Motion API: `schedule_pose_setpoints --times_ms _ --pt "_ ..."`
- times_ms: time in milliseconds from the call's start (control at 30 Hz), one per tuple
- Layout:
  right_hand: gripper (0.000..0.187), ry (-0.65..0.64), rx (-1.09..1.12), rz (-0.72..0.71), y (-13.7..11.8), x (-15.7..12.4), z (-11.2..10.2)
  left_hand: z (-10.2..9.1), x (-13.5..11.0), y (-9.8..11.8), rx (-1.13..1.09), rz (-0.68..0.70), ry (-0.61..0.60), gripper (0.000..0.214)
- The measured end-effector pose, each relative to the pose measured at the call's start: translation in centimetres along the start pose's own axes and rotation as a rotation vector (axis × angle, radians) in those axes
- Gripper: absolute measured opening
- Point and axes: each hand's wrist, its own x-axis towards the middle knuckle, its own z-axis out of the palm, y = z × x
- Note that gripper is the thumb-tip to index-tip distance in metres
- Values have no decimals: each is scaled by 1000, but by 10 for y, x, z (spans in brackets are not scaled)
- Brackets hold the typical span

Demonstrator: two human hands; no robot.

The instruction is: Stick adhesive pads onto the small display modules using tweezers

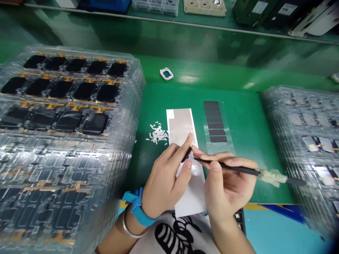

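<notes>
My left hand (169, 176) pinches a small dark flat piece (186, 154) between thumb and fingers, with its index finger pointing forward. From the right, my right hand (230, 180) grips black tweezers (238, 168) like a pen, their tip at the edge of the dark piece. Pale material is wrapped around the rear of the tweezers. Under both hands lies a long white sheet (189, 201) with a greyish-beige area. Just beyond my right hand, a clear film bears a column of black strips (214, 120). Many tiny white scraps (158, 134) form a pile left of the sheet.
A tall stack of clear trays (124, 141) with black screens and orange flex cables stands left. Another tray stack (299, 106) stands right. A small white-framed part (166, 73) lies at the back of the green mat. Boxes sit on the shelf (153, 17) above.
</notes>
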Motion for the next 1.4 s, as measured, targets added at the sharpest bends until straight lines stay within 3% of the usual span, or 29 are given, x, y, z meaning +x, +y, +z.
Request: schedule_pose_setpoints --times_ms 567,1400 --pt "26 4 -25 4 -1 0 -1 -1 0 0 8 -2 0 51" --pt "38 -95 2 -132 2 -2 -6 -1 0 1 -13 -26 -30 51"
